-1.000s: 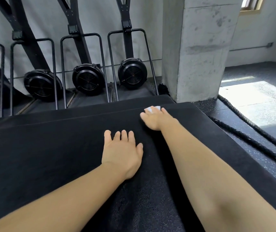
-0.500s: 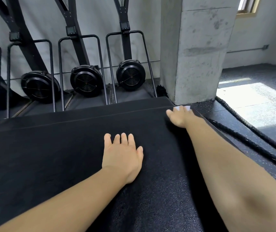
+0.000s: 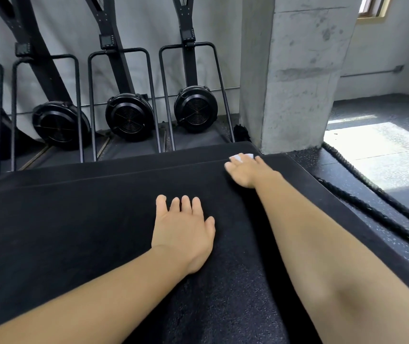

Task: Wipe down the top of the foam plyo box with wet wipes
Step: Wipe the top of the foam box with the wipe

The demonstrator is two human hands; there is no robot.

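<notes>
The black foam plyo box (image 3: 74,232) fills the lower part of the head view, its top rough and matte. My right hand (image 3: 245,171) reaches to the far right edge of the top. Its straight fingers press a white wet wipe (image 3: 242,157) flat onto the foam, and only the wipe's front edge shows past the fingertips. My left hand (image 3: 182,229) lies palm down near the middle of the top, fingers spread, holding nothing.
A second black foam edge (image 3: 124,165) runs just behind the box. Beyond it stand several black fan machines (image 3: 129,116) with metal frames against the wall. A concrete pillar (image 3: 295,75) rises at the back right. A thick black rope (image 3: 372,202) lies on the speckled floor to the right.
My right hand slid the wipe right along the far edge, then back to the left. My left hand has stayed in place on the box.
</notes>
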